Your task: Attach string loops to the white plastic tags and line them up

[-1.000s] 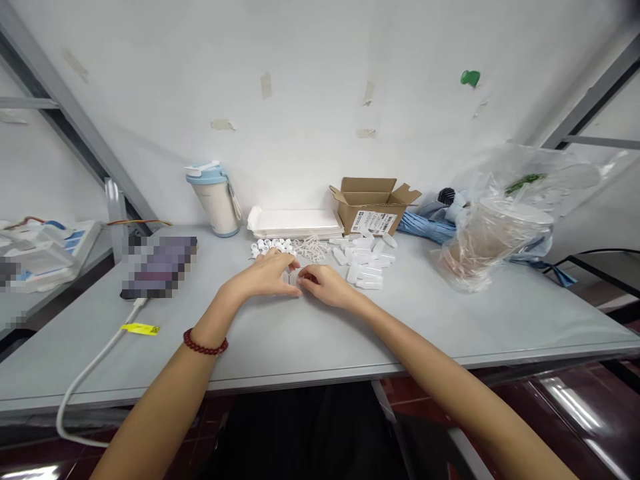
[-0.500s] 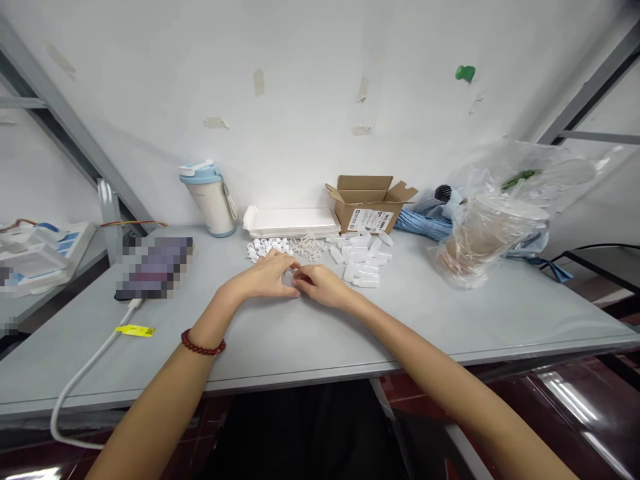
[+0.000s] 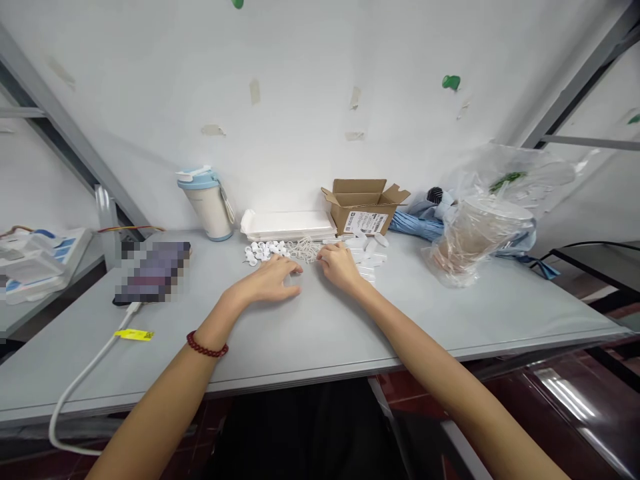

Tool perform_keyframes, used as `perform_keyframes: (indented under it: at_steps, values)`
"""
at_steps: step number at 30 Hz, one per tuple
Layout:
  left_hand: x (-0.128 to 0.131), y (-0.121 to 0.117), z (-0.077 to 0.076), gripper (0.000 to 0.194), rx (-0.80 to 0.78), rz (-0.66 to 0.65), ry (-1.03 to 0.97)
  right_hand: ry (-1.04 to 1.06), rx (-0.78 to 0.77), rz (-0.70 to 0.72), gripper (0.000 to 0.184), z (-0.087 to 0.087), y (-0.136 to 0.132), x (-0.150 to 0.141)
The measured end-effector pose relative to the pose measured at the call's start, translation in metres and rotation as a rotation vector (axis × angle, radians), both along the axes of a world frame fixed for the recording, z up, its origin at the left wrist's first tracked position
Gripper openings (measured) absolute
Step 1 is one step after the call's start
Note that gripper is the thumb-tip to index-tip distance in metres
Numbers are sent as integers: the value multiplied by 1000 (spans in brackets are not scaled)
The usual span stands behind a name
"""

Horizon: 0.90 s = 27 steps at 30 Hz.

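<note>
My left hand rests low over the table, its fingers and thumb curved around a small translucent plastic tube, which is mostly hidden. At the right edge of a pile of white cord loops is my right hand, fingertips drawn together. Whatever they pinch is too small to make out. Small white caps lie just beyond my left fingers. Several more translucent tubes lie scattered behind and to the right of my right hand, which partly covers them.
Along the wall stand a tumbler, a flat white package and an open cardboard box. A bagged cup and a blue folded umbrella are at right. A phone with a white cable lies at left.
My right hand has left the tube at my left hand and moved right and away from me to the cord pile. My left hand stays around the tube. The view has shifted slightly.
</note>
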<state>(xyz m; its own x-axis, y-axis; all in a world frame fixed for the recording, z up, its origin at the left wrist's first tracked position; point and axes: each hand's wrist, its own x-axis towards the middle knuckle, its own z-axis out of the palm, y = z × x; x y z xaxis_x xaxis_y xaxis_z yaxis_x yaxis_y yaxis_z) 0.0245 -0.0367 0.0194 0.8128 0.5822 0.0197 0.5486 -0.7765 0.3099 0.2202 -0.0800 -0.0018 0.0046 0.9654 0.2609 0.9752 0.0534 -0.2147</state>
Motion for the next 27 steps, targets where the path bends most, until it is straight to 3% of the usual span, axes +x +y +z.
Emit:
perform_keyframes:
  at_steps: [10,17,22,27]
  values:
    - [4,-2,-5,36,37,-15,-48,-20,-51,26,31,-3,0,-1]
    - [9,-1,-7,37,73,39,-200,227,113,-21,40,-5,8,10]
    - [14,-3,-8,49,116,46,-368,378,239,83,42,-4,6,3]
    - [17,-5,-5,58,89,54,-455,442,231,244,49,-3,-2,-15]
